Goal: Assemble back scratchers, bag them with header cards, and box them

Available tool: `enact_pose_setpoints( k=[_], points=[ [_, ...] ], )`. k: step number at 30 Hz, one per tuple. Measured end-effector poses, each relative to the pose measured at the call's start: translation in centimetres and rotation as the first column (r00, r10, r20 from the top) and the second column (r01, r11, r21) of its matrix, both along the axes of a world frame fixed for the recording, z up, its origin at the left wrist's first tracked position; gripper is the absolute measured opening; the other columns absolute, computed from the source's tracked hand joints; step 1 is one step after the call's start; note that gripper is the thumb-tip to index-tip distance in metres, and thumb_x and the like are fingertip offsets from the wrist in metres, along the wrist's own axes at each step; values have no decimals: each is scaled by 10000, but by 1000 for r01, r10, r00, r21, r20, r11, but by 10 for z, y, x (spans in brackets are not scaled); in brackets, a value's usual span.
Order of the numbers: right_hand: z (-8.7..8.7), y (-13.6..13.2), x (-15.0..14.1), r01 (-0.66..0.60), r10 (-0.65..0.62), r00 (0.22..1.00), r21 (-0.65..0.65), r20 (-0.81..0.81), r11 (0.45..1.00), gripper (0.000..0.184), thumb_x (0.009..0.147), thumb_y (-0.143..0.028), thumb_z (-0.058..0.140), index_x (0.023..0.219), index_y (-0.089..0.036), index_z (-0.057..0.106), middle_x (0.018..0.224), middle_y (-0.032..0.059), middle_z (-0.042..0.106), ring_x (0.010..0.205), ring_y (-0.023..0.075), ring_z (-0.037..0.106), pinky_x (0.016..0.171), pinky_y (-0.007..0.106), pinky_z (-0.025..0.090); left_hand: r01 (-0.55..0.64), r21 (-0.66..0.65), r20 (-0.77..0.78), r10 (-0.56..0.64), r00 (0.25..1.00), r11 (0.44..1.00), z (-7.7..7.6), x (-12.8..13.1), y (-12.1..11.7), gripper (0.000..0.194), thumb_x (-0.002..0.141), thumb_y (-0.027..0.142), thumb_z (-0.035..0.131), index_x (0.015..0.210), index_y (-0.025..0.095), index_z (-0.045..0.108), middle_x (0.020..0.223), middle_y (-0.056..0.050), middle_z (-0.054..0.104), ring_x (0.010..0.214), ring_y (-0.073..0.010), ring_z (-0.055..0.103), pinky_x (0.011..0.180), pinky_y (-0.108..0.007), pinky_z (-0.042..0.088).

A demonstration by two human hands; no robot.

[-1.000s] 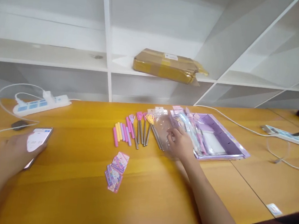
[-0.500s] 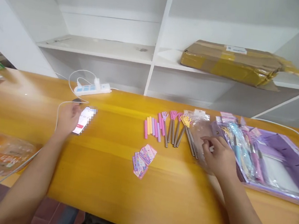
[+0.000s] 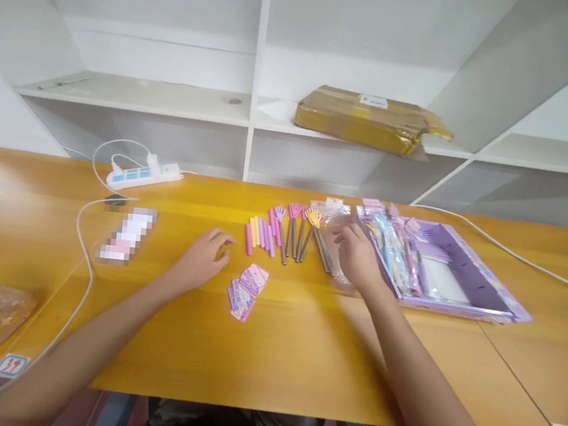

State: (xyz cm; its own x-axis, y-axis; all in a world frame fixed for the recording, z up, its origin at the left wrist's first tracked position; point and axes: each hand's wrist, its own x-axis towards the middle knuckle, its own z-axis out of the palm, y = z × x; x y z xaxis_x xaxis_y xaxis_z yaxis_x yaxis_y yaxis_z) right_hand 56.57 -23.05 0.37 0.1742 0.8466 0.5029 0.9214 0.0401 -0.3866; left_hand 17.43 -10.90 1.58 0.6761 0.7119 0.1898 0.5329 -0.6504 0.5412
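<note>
The left hand (image 3: 205, 257), the nearer one, its grip half-curled and empty, hovers just left of pastel tubes (image 3: 262, 232) lying front to back.

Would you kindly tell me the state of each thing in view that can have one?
Left hand, grip loosely open, holding nothing
Right hand, over clear plastic packaging, grip unclear
Back scratchers, laid out, metal rods bare
Pastel tubes, lying loose side by side
Printed cards, overlapping
Purple box, open-topped, partly filled
Phone, lying flat, screen obscured
Power strip, two plugs inserted
Cardboard box, taped, one end ragged
</note>
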Motion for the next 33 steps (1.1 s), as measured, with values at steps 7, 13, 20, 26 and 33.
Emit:
enact_pose_setpoints(
  k=[7, 13, 20, 26, 33],
  points=[
    [-13, 4, -12, 173, -175, 984, -54, -35, 983, 292, 966, -130, 427, 1081, -170, 692, 1096, 132, 684, 951, 254, 664, 838, 359, 506, -245, 60, 24, 244, 970, 968, -25, 74, 25, 418, 995, 364, 604, 1346, 147, 536, 1149, -165, 675, 1157, -326, 658, 1006, -457, 510],
    [-22, 0, -23, 270, -259, 962, -149, 89, 951, 215, 1004, -263, 521, 1079, -179, 704, 1105, 126, 684, 991, 269, 658, 855, 352, 486, -206, 139, 19, 205, 979, 969, -41, 79, 23, 328, 978, 353, 641, 1261, 198, 582, 1145, -137, 670, 1113, -307, 650, 975, -436, 507],
    [-25, 0, -37, 364, -328, 930, -296, 168, 883, 267, 1017, -320, 579, 1230, -171, 642, 1184, 156, 677, 987, 281, 681, 791, 345, 482, -134, 185, -51, 145, 988, 974, -41, 79, 21, 309, 913, 357, 710, 1180, 219, 639, 1116, -110, 680, 1095, -309, 634, 985, -427, 482],
    [-27, 2, -36, 406, -365, 914, -362, 179, 839, 352, 1075, -433, 510, 1215, -156, 676, 1236, 189, 670, 1025, 303, 713, 789, 356, 503, -133, 188, -77, 149, 986, 973, -40, 82, 22, 346, 895, 352, 733, 1190, 199, 636, 1134, -133, 692, 1099, -319, 641, 963, -418, 476],
    [-19, 9, -39, 409, -398, 909, -434, 121, 803, 343, 1082, -414, 498, 1172, -144, 688, 1145, 200, 730, 985, 300, 740, 810, 353, 505, -144, 211, -82, 164, 983, 967, -38, 83, 28, 362, 902, 425, 738, 1155, 183, 646, 1088, -122, 655, 1075, -313, 635, 940, -407, 481]
  ],
)
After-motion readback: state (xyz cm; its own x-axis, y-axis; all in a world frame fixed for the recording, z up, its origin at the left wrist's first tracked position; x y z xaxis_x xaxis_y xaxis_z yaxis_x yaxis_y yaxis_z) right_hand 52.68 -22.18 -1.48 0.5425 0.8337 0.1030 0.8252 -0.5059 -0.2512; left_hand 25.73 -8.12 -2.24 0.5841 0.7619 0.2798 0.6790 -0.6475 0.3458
